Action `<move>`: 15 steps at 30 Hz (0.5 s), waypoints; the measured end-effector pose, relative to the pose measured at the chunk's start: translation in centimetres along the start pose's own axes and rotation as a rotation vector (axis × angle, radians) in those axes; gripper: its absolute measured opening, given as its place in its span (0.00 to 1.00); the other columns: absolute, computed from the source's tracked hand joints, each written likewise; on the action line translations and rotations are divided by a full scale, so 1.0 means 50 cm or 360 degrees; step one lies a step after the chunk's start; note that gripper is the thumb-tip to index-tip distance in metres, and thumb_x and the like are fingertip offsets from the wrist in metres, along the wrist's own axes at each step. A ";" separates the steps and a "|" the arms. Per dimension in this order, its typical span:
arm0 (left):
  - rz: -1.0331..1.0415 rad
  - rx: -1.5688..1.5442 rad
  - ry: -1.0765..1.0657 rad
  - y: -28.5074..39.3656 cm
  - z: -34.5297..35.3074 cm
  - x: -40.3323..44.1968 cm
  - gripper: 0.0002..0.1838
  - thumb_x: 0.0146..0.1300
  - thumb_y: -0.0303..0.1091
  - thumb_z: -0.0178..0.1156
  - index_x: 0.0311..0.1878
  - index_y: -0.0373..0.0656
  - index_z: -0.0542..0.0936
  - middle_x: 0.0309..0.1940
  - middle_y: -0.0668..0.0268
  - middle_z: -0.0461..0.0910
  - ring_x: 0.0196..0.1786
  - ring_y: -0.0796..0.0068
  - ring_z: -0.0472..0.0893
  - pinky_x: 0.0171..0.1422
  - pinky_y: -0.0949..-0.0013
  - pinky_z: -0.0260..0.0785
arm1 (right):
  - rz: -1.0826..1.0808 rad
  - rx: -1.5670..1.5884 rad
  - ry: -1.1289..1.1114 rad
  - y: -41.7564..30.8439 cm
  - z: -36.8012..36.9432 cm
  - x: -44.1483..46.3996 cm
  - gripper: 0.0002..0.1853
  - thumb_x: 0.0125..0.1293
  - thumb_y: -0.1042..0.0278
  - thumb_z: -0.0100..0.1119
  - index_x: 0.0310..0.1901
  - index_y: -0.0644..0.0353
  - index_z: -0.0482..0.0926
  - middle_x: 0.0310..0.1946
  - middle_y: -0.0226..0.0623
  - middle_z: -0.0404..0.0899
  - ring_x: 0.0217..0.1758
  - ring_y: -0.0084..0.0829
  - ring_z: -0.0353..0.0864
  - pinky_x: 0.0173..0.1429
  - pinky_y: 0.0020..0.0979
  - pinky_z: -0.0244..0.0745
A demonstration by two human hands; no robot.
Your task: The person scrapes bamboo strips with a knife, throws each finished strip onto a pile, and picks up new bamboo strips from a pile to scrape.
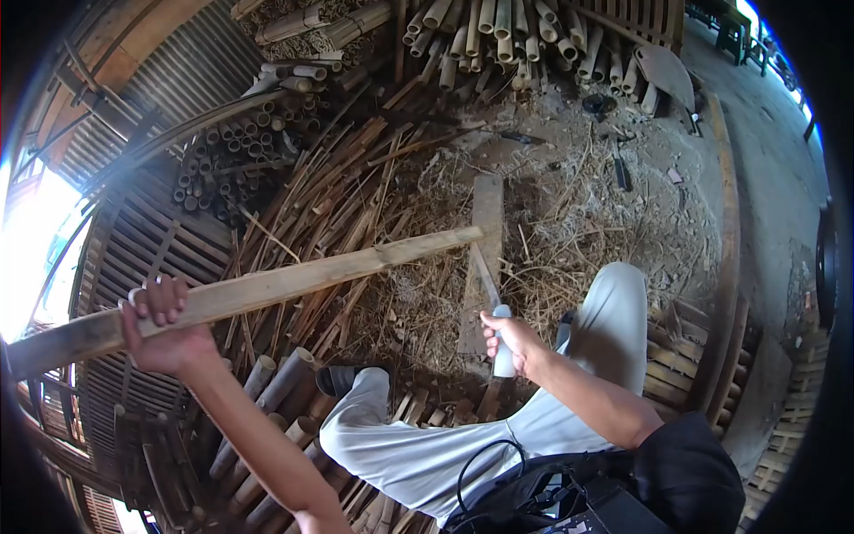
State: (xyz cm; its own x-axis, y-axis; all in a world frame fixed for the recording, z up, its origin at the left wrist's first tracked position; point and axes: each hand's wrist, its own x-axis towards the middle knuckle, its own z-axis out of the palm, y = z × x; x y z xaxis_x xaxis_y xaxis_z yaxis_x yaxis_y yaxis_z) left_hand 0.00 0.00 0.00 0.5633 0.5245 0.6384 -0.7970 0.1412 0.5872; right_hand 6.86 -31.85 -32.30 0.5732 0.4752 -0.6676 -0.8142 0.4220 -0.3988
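A long split bamboo piece (302, 274) runs from the left edge to the middle of the view. My left hand (169, 329) is wrapped round it near its left end. In my right hand (511, 343) is a knife (503, 347) with a pale handle, its blade pointing up and away from me. The blade's tip lies close to the far end of the bamboo; whether they touch I cannot tell. Beneath both, a flat wooden board (487, 209) rests on the ground between my bent legs.
Bamboo poles are stacked at the back (498, 36) and at the left (231, 147). Split strips (311, 196) cover the ground at the left. A dark-handled tool (621, 169) lies on the right among shavings. A long beam (728, 205) edges the work area.
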 end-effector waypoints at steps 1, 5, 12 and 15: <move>-0.0009 0.0038 0.0051 0.015 0.028 0.006 0.15 0.65 0.39 0.51 0.22 0.49 0.64 0.13 0.74 0.56 0.17 0.80 0.56 0.29 0.73 0.53 | 0.0022 0.0052 -0.0015 0.002 -0.008 -0.009 0.10 0.66 0.64 0.63 0.36 0.58 0.73 0.23 0.26 0.70 0.19 0.19 0.67 0.23 0.26 0.67; -0.0045 0.0201 0.0120 0.007 0.100 0.017 0.15 0.64 0.36 0.51 0.21 0.50 0.63 0.13 0.74 0.55 0.17 0.82 0.55 0.28 0.74 0.51 | -0.0360 -0.0154 0.0309 0.000 -0.005 -0.034 0.11 0.66 0.64 0.63 0.32 0.58 0.72 0.19 0.26 0.68 0.16 0.19 0.67 0.19 0.27 0.65; -0.0294 0.0281 0.0064 -0.104 0.191 0.016 0.15 0.62 0.35 0.54 0.21 0.51 0.62 0.13 0.74 0.54 0.17 0.81 0.54 0.26 0.74 0.49 | -0.0815 -0.0722 0.0284 -0.112 -0.016 -0.084 0.16 0.66 0.59 0.62 0.28 0.63 0.76 0.15 0.29 0.71 0.12 0.20 0.69 0.15 0.26 0.65; -0.0326 0.0355 0.0038 -0.157 0.224 0.015 0.15 0.62 0.36 0.54 0.22 0.51 0.62 0.14 0.74 0.54 0.17 0.82 0.54 0.26 0.74 0.49 | -0.0932 -0.0993 0.0283 -0.146 -0.017 -0.100 0.18 0.67 0.57 0.61 0.25 0.63 0.76 0.12 0.29 0.70 0.10 0.21 0.69 0.15 0.26 0.65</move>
State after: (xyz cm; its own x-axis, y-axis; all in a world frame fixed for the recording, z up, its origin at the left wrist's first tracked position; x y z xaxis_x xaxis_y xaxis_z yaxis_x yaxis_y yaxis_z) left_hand 9.11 -10.14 1.45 0.7002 0.5240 0.4849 -0.5980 0.0595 0.7993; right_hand 9.84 -37.96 -26.58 0.9347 0.1648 -0.3148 -0.3248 0.0365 -0.9451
